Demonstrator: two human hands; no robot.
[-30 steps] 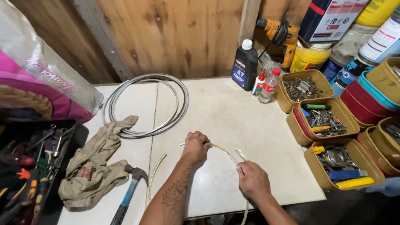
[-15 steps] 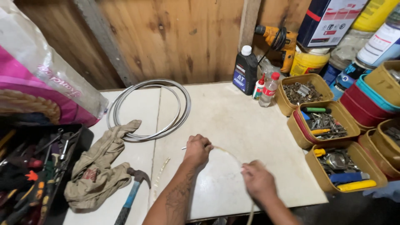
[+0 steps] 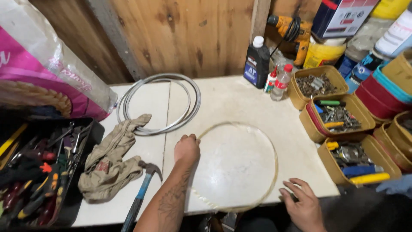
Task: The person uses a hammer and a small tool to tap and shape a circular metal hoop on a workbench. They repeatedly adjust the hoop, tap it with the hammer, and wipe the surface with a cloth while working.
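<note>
Left hand (image 3: 187, 149), fisted on the pale cable loop (image 3: 274, 165) at lower centre; right hand (image 3: 304, 206) splayed flat. Springy loop could uncoil if grip slackens.

Thin pale cable (image 3: 274, 159), translucent cream, bent into one wide round loop lying flat on the white desk (image 3: 240, 103). Top left of the loop is pinched in the left hand (image 3: 186, 148); the near arc reaches the desk's front edge, just beside the right hand (image 3: 302, 206).

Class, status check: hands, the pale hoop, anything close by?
Left hand fisted on pale hoop. Right hand open at table edge. Hammer, rag alongside.
</note>
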